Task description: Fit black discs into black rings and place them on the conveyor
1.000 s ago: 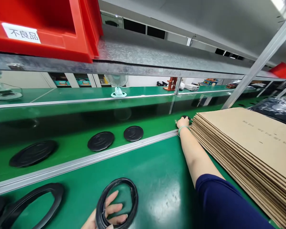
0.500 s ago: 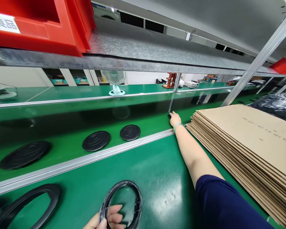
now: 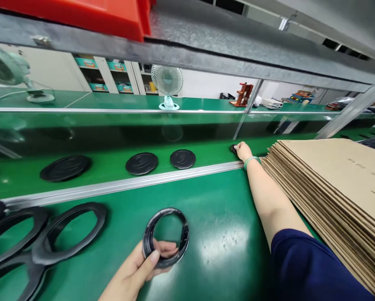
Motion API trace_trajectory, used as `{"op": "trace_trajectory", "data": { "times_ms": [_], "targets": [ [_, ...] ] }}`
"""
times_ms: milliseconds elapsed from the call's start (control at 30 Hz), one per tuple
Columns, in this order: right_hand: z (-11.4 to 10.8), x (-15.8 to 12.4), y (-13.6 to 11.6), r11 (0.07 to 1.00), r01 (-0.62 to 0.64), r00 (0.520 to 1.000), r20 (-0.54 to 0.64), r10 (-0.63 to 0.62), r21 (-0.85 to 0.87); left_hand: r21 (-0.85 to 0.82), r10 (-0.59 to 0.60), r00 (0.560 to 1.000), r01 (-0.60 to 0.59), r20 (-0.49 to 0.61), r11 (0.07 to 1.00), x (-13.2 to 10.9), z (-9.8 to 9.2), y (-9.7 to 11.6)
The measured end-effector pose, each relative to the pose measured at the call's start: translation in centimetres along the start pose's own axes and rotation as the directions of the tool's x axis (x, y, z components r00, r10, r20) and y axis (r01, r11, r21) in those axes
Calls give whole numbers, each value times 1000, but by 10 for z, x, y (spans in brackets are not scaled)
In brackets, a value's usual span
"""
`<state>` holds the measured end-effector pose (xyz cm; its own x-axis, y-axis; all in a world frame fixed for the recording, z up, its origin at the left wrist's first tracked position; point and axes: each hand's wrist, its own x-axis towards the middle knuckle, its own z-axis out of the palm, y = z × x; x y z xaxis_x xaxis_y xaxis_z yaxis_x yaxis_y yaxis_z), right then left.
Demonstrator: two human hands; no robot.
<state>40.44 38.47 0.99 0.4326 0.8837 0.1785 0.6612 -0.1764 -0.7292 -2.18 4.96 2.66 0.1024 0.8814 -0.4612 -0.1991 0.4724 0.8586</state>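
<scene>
A glossy black ring (image 3: 184, 238) is pinched at its lower left by my left hand (image 3: 143, 263), thumb in front and fingers through the opening, above the green bench (image 3: 212, 209). My right hand (image 3: 244, 151), with a green bangle on its wrist, reaches far out over the green belt. Its fingers are closed on a small dark piece, perhaps the edge of a black disc (image 3: 233, 148), mostly hidden by the hand. Black round discs lie on the belt to the left, among them a near one (image 3: 183, 159), a middle one (image 3: 141, 163) and a far-left one (image 3: 65, 168).
A tall stack of brown cardboard sheets (image 3: 338, 167) stands right of my right arm. Several larger black rings (image 3: 71, 234) lie at the lower left. A metal rail (image 3: 125, 182) borders the belt. Overhead runs a grey shelf (image 3: 225, 46) with a red bin (image 3: 112, 16).
The view has tilted down and shifted left. My left hand has come further into view with the ring. My right hand stays at the belt, its fingers around the dark piece.
</scene>
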Motion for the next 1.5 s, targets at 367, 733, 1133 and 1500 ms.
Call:
{"op": "trace_trajectory", "data": {
  "times_ms": [367, 733, 1133, 1500],
  "targets": [
    [14, -197, -92, 672, -140, 899, 378, -222, 727, 135, 115, 976, -141, 185, 981, 2, -7, 4],
    [-22, -324, -106, 404, -618, 614, 735, -288, 674, 133, 117, 969, -148, 215, 980, 3, -5, 8],
    [22, -296, -74, 199, -696, 610, 714, -343, 690, -172, 346, 925, -320, 155, 932, 43, -21, -29],
    [22, -290, -61, 294, -577, 666, 648, -370, 762, -66, 262, 954, -254, 145, 965, 80, -17, -45]
  ]
}}
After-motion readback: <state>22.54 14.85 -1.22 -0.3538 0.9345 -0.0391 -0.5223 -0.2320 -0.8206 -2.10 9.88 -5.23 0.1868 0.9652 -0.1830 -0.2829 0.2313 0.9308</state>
